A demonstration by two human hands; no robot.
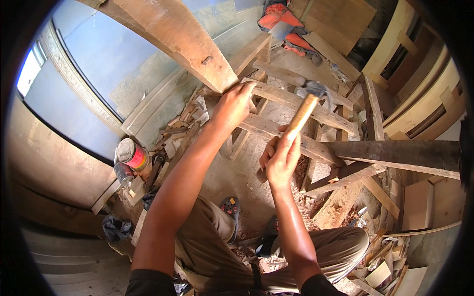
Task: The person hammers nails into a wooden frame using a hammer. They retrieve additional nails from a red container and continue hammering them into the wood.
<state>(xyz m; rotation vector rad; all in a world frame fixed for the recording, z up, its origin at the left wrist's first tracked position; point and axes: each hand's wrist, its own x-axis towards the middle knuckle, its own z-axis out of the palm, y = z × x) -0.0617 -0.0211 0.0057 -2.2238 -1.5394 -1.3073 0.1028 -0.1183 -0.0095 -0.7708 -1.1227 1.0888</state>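
My right hand is closed round the yellowish wooden handle of a hammer. The hammer is raised and tilted, its dark head up and away from me. My left hand is closed at the near end of a thick wooden beam, which slants in from the upper left. Its fingers curl by the beam's end over a rough wooden frame, and what they pinch, if anything, is hidden. A bent nail sticks out of the beam's face. Below both hands, the frame's long bar runs across toward the right.
A dark timber reaches in from the right. Wood scraps and a can with a red and yellow label lie along the left wall. Orange and dark cloth lies at the back. Curved wooden panels lean at the right.
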